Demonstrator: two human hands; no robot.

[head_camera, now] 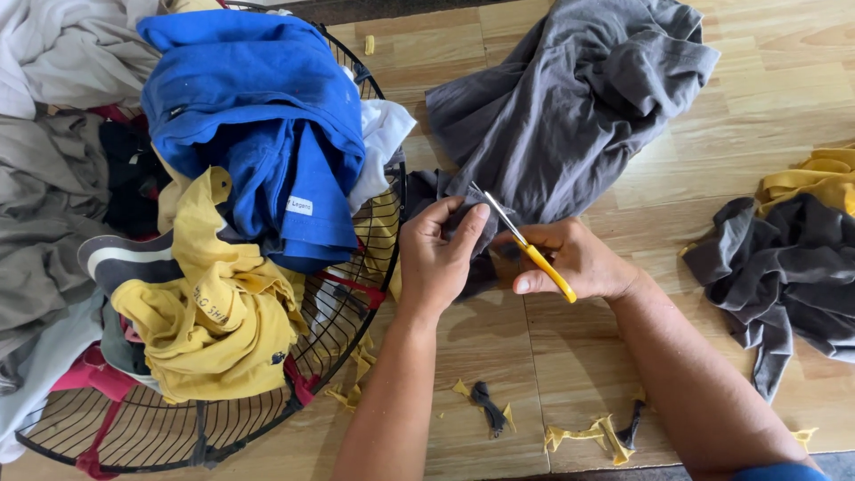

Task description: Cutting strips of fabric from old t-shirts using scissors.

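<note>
A crumpled dark grey cotton garment (570, 107) lies spread on the pale wooden plank floor (784, 62), and one edge of it is drawn toward the person. The left hand (436, 258) pinches that edge between thumb and curled fingers, lifting the cloth clear of the floor and holding it taut, which seems meant to give the blades a firm line to bite. The right hand (579, 263) is closed around the yellow plastic handles of a small pair of scissors (525, 245); the steel blades angle up and left into the held fold, their tips right against the left hand's fingertips.

Just below the garment's near edge, between the two forearms, small yellow and dark fabric offcuts (485, 405) are scattered on the floor, with more twisted yellow strips (592, 436) beside the right forearm.

To the garment's left, a round black wire fan guard (338, 330) lies flat and serves as a basket. It is heaped with clothes: a bright blue polo shirt (258, 116) on top, a mustard yellow shirt (214, 330) slumped below it, and grey and white pieces further left.

To the garment's right, well apart from it, sits another dark grey crumpled cloth (784, 276) with a yellow piece (819, 178) tucked behind it.
</note>
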